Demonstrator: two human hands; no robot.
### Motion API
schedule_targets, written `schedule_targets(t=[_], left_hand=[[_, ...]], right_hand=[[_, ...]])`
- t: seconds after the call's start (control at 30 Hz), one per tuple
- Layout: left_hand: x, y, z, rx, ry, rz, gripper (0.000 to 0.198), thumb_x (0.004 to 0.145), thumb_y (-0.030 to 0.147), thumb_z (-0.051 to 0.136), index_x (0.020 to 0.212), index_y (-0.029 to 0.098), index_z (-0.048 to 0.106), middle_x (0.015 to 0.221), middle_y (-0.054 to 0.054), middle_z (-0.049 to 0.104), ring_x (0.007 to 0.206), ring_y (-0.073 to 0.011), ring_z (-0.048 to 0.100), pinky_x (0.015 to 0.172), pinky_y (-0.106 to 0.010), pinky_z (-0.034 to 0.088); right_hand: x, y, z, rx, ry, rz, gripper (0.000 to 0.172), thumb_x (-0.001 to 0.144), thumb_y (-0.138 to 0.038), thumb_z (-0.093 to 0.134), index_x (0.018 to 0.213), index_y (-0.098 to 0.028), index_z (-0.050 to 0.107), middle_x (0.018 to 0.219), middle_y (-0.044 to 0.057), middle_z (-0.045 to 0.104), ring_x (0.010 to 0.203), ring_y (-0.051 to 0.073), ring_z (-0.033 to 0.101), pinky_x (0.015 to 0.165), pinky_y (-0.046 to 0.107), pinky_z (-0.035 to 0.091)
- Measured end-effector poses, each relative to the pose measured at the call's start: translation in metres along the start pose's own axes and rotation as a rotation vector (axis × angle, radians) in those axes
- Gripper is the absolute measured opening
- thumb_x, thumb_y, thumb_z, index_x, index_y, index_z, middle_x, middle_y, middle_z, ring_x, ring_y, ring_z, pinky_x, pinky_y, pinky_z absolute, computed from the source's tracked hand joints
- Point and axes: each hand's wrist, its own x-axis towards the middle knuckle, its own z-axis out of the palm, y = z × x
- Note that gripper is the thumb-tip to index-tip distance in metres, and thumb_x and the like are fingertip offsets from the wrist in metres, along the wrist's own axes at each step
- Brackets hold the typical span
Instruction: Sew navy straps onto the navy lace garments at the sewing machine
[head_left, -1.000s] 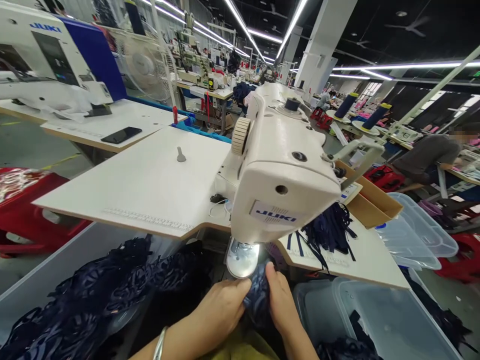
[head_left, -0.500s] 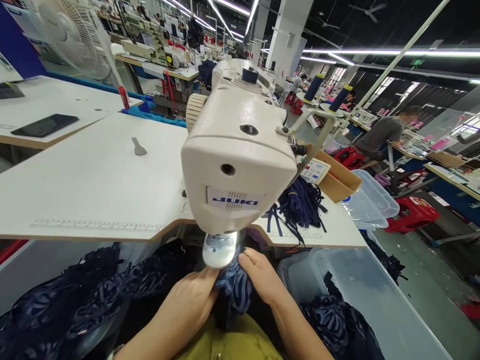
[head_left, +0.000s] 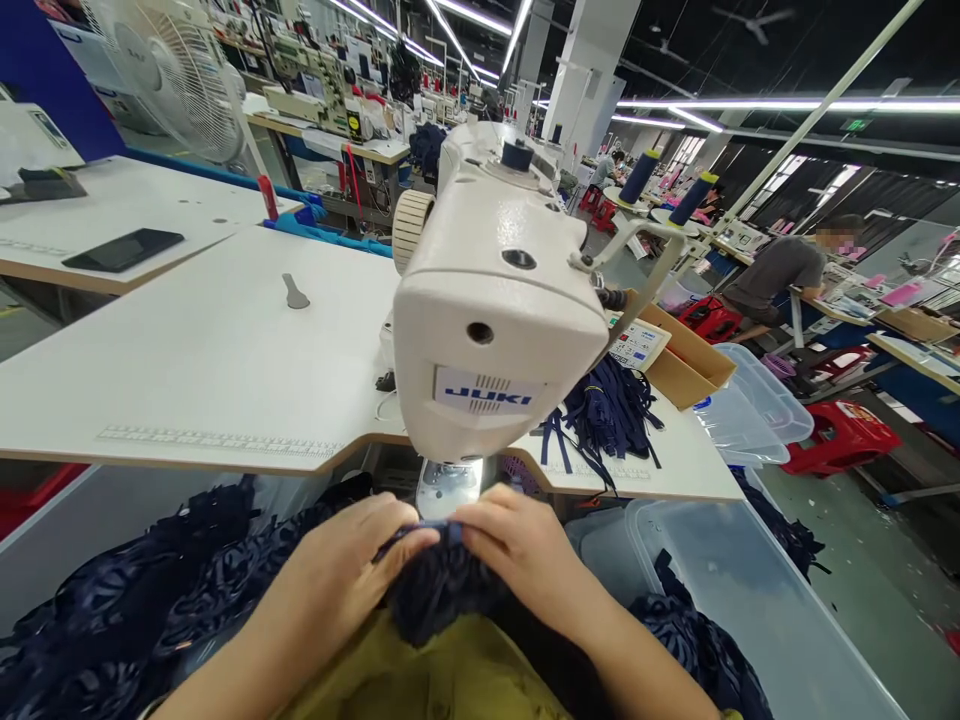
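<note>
Both hands pinch the edge of a dark navy patterned fabric piece (head_left: 442, 590) in front of the sewing machine (head_left: 499, 330). My left hand (head_left: 367, 550) is closed, thumb and fingers on the left end of a narrow blue strip along that edge. My right hand (head_left: 510, 535) grips the same edge a short way to the right, fingers closed. The rest of the fabric hangs down toward my lap. Just beyond the fingertips is the machine's metal sewing bed (head_left: 448, 485), partly hidden by the hands.
Bundled navy strips (head_left: 611, 405) lie right of the machine beside a cardboard box (head_left: 686, 355). Patterned fabric heaps (head_left: 112, 580) fill a bin at left; a plastic bin (head_left: 750, 590) stands at right. A metal piece (head_left: 295, 292) and phone (head_left: 124, 250) rest on tabletops. A person (head_left: 780, 270) sits farther right.
The fabric has come back from the sewing bed toward my body. My hands now pinch its edge between them, where before they lay flatter beside the bed. The view has shifted slightly left.
</note>
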Motion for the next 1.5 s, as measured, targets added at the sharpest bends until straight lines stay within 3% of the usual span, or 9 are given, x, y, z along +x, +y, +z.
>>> schedule_targets(t=[0.07,0.13,0.2,0.27,0.37,0.5,0.87,1.13,1.5], left_hand=[[0.004,-0.001,-0.001,0.192,0.222,0.079,0.027,0.094,0.041,0.047,0.091,0.018,0.061,0.079,-0.002,0.063,0.073,-0.0178,0.061,0.071,-0.029,0.047],[0.004,-0.002,0.001,0.297,0.338,0.203,0.022,0.094,0.03,0.049,0.11,0.018,0.059,0.1,-0.008,0.066,0.097,-0.022,0.061,0.089,-0.035,0.044],[0.003,-0.002,0.004,0.31,0.288,0.325,0.033,0.095,0.017,0.042,0.126,0.022,0.052,0.119,-0.007,0.063,0.118,-0.0199,0.053,0.105,-0.035,0.033],[0.002,-0.003,0.007,0.282,0.143,0.401,0.044,0.095,0.009,0.033,0.134,0.025,0.045,0.129,-0.003,0.06,0.126,-0.0141,0.047,0.11,-0.032,0.023],[0.003,-0.005,0.01,0.277,0.036,0.375,0.047,0.094,0.009,0.033,0.137,0.026,0.043,0.132,-0.001,0.059,0.126,-0.0117,0.048,0.108,-0.028,0.023],[0.004,-0.003,0.015,0.294,0.04,0.329,0.049,0.091,0.009,0.035,0.135,0.028,0.046,0.132,0.001,0.059,0.125,-0.0127,0.05,0.103,-0.029,0.025],[0.003,0.01,0.028,0.411,0.205,0.207,0.045,0.095,0.009,0.029,0.127,0.027,0.055,0.127,-0.001,0.063,0.117,-0.0177,0.055,0.102,-0.036,0.026],[0.004,0.01,0.03,0.452,0.187,0.139,0.047,0.091,0.007,0.03,0.125,0.025,0.057,0.122,-0.003,0.065,0.114,-0.0233,0.054,0.098,-0.042,0.027],[0.007,0.016,0.032,0.463,0.232,0.115,0.046,0.092,0.006,0.029,0.12,0.024,0.06,0.119,-0.002,0.067,0.11,-0.023,0.056,0.092,-0.042,0.029]], right_hand=[[0.008,0.004,0.002,0.017,0.105,0.048,0.016,0.094,-0.026,0.052,0.098,-0.024,0.067,0.089,0.001,0.063,0.084,0.013,0.06,0.073,0.02,0.042],[0.014,0.006,0.007,0.057,0.137,0.09,0.014,0.092,-0.02,0.052,0.092,-0.023,0.066,0.088,0.001,0.062,0.084,0.014,0.059,0.073,0.022,0.042],[0.017,0.009,0.013,0.133,0.14,0.151,0.013,0.09,-0.018,0.051,0.091,-0.023,0.063,0.088,0.001,0.063,0.083,0.015,0.059,0.073,0.023,0.042],[0.017,0.01,0.018,0.245,0.171,0.249,0.006,0.087,-0.021,0.052,0.09,-0.022,0.057,0.081,-0.001,0.061,0.075,0.015,0.058,0.069,0.024,0.042],[0.019,0.015,0.025,0.46,0.222,0.409,0.005,0.084,-0.024,0.052,0.084,-0.022,0.048,0.058,-0.008,0.047,0.053,0.011,0.045,0.056,0.022,0.037],[0.026,0.024,0.028,0.604,0.276,0.494,0.008,0.082,-0.027,0.051,0.082,-0.021,0.047,0.048,-0.011,0.037,0.043,0.009,0.032,0.046,0.021,0.03],[0.047,0.032,0.01,0.503,0.188,0.38,0.002,0.081,-0.021,0.049,0.08,-0.02,0.05,0.045,-0.012,0.032,0.042,0.009,0.029,0.046,0.022,0.026],[0.048,0.035,0.012,0.323,0.23,0.322,0.013,0.085,-0.021,0.045,0.094,-0.019,0.055,0.051,-0.008,0.042,0.051,0.012,0.041,0.051,0.023,0.029],[0.05,0.038,0.013,0.23,0.249,0.314,0.017,0.084,-0.021,0.044,0.092,-0.021,0.06,0.054,-0.004,0.05,0.059,0.016,0.052,0.062,0.025,0.041]])
